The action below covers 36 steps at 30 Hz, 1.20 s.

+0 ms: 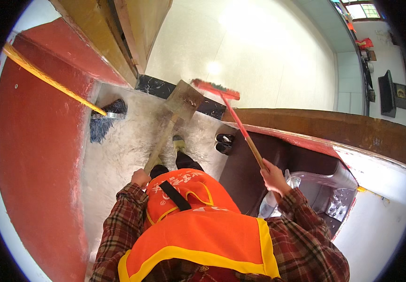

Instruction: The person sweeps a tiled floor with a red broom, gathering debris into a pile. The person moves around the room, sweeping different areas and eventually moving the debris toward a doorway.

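Note:
My left hand [141,177] grips the wooden handle of a long-handled dustpan [185,100], whose worn flat pan lies over the dark doorway threshold. In my right hand [274,177] is the handle of a broom, pink in its upper stretch and wooden near my fingers. The broom's red head [217,89], with dark green bristles, is over the pale floor just beyond the threshold, to the right of the pan. Whether the broom head touches the floor, I cannot tell. My feet stand on the worn concrete floor below the pan.
A mop [102,127] with a yellow handle leans at the red wall on the left. Black shoes [224,143] lie by a dark brown leather sofa [245,165], which holds a clear plastic bag [269,204]. Wooden door panels [100,31] flank the doorway's left side.

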{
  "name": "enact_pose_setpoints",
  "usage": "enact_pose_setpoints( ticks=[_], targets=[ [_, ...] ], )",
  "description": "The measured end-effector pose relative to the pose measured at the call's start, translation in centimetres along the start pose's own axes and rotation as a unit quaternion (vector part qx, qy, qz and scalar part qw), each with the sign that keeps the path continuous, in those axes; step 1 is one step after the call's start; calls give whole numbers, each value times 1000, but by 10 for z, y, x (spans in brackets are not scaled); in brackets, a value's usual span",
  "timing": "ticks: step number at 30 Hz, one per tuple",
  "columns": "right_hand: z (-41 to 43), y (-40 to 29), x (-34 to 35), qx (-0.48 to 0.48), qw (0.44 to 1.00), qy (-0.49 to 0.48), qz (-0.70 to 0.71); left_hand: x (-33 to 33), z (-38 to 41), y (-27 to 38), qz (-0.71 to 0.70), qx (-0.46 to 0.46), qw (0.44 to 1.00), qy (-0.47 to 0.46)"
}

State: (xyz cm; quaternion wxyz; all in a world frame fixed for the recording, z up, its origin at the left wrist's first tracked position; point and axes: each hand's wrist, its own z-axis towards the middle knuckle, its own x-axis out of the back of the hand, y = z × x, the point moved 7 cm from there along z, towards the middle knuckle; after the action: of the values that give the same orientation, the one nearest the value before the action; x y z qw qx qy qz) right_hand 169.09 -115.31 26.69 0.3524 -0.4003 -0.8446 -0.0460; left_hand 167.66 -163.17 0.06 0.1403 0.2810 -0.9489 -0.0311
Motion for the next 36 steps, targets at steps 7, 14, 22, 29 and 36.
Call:
enact_pose_setpoints(
  ticks=[7,14,22,29,36],
  targets=[
    [66,-37,-19,15,999,-10,-47,1,-1,-9,-47,-4,999,21],
    [7,3,32,43,990,-43,-126,5,-19,0,-20,30,999,21],
    [73,-35,10,-1,1000,13,8,5,-16,-4,38,37,997,60],
    [70,-5,-16,246,950,63,-184,1,-22,-20,20,37,995,91],
    [7,19,22,-69,986,-120,92,11,-37,-11,61,13,990,128]
  ],
)
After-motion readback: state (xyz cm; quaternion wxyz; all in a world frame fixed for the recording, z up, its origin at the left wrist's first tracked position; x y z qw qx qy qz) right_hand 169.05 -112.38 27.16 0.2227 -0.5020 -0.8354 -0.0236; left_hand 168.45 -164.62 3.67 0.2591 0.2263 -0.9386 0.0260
